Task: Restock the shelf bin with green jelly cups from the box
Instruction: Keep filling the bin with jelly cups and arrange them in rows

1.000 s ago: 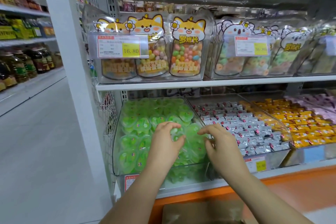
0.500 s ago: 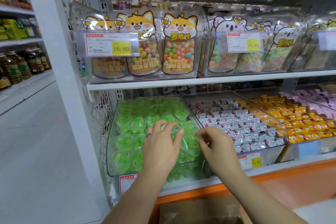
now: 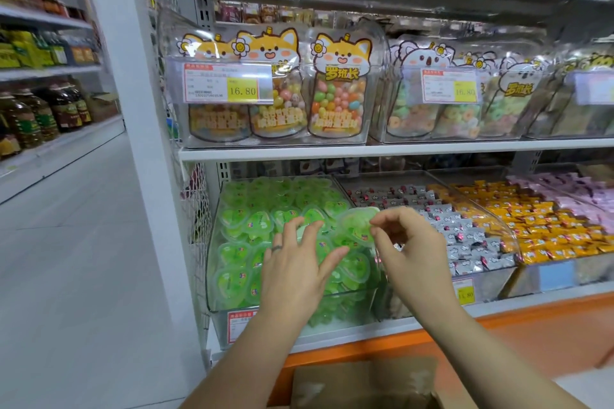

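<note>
Nearest me, the cardboard box [image 3: 362, 385] sits below the shelf edge. My left hand [image 3: 295, 272] is spread wide with the fingers straight, and its fingertips rest on the green jelly cups [image 3: 239, 226] heaped in the clear shelf bin [image 3: 214, 276]. My right hand [image 3: 412, 252] has its fingers curled, thumb and forefinger pinching the rim of one jelly cup [image 3: 355, 226] above the bin's right side. Beyond, silver-wrapped sweets [image 3: 465, 229] fill the neighbouring bin.

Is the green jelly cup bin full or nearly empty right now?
Full: green jelly cups are heaped up to the bin's clear rim.
</note>
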